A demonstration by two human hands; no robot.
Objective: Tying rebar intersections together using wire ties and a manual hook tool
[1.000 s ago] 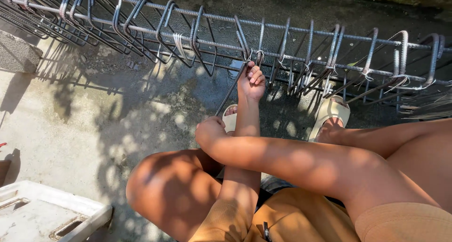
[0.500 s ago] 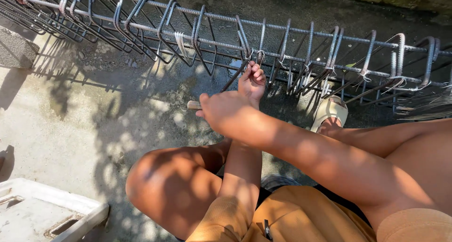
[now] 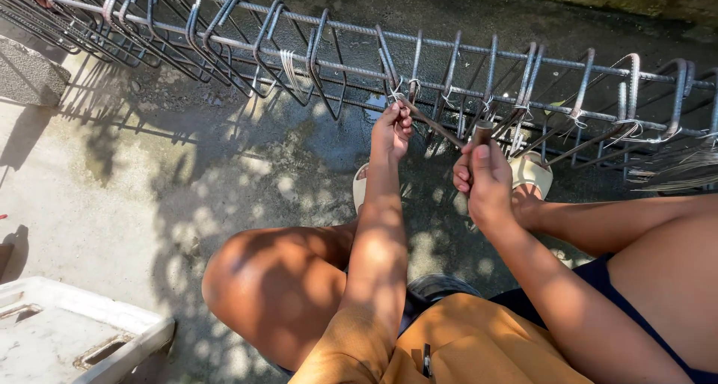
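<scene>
Tie wire (image 3: pixel 396 96) on the rebar cage (image 3: pixel 449 77) is pinched by the left hand (image 3: pixel 394 126); hooked tying tool (image 3: pixel 479 141) is gripped tight in right hand (image 3: pixel 485 178), tip at the wire.

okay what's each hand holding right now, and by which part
The right hand grips a hooked tying tool by its handle. The left hand pinches tie wire at a joint of the rebar cage.

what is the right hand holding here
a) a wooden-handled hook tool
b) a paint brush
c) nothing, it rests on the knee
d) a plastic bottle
a: the right hand grips a wooden-handled tool whose metal shaft runs to the wire tie on the steel bar cage, where the left hand pinches.
</scene>
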